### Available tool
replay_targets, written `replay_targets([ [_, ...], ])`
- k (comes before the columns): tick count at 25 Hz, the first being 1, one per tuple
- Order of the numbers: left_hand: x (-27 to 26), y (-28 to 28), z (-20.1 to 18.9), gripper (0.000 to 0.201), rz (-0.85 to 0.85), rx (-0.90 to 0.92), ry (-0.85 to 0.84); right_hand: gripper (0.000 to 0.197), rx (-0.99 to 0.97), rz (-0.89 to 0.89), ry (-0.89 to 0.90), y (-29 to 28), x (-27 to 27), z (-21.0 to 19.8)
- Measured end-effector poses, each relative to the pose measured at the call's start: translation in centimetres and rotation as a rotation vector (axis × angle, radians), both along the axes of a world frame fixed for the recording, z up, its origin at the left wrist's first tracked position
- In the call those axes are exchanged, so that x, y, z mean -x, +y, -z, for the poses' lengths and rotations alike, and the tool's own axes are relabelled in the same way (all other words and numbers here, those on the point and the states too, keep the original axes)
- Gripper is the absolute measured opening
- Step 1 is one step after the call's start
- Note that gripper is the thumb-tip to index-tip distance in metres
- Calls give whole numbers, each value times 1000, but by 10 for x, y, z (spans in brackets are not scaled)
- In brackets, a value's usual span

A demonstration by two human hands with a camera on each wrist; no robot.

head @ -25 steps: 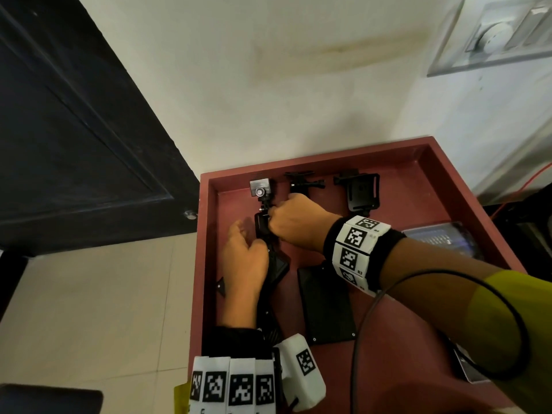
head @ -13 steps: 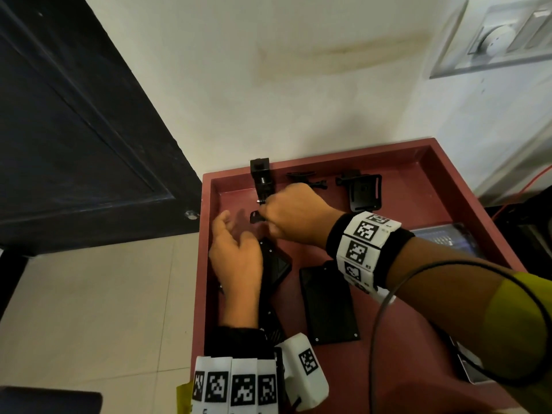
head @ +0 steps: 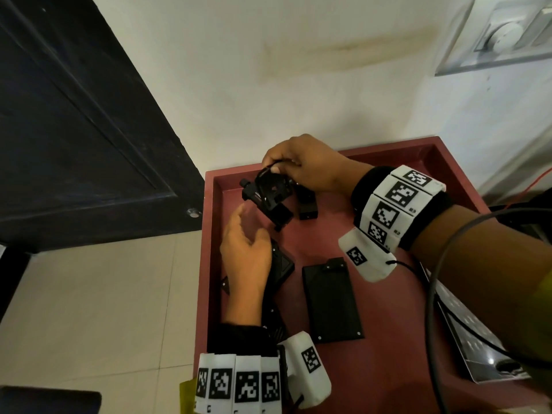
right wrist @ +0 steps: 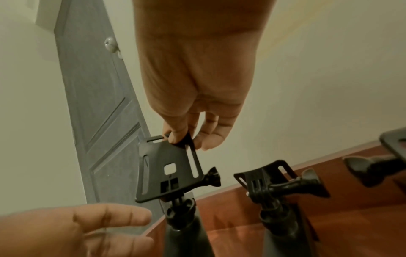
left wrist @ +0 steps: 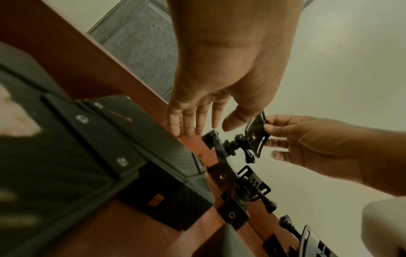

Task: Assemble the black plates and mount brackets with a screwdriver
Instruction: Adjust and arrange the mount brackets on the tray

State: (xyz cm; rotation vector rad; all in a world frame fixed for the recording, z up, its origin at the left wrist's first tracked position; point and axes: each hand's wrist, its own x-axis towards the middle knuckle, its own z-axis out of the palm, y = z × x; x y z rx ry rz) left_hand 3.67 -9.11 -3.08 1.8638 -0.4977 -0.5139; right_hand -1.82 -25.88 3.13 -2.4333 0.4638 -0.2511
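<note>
right hand (head: pixel 307 165) pinches a mount bracket (head: pixel 268 194) above the tray's (head: pixel 448 180) 11 o'clock corner; left hand (head: pixel 245 258) hovers released. black plate (head: pixel 331 300) lies unjoined at centre; most assembly seems left.

Left hand (head: pixel 246 258) hides most of one black plate (head: pixel 280 264).

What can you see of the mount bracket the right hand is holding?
The mount bracket looks like matte black plastic: a curved plate with long strap slots along its edges, a square cutout in the middle, and a thumbscrew at its hinge. It sits on a jointed black stem, raised and tilted above the red tray. The right hand pinches its upper corner. The left hand is open nearby, not touching it.
</note>
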Motion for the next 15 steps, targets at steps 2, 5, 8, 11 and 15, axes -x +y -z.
replay_targets([
  [2,1,0,0,56,-16,3,-7,20,-155,-19,-49,-1,1,0],
  [5,-1,-1,0,61,-76,40,82,21,-466,-54,-162,0,6,0],
  [8,0,-3,1,61,-53,102,163,20,-665,-83,-200,1,10,0],
  [11,1,-6,6,59,-60,96,111,19,-726,-86,-182,8,10,1],
  [15,-2,-3,6,48,-205,113,-11,33,-699,70,-152,33,24,5],
])
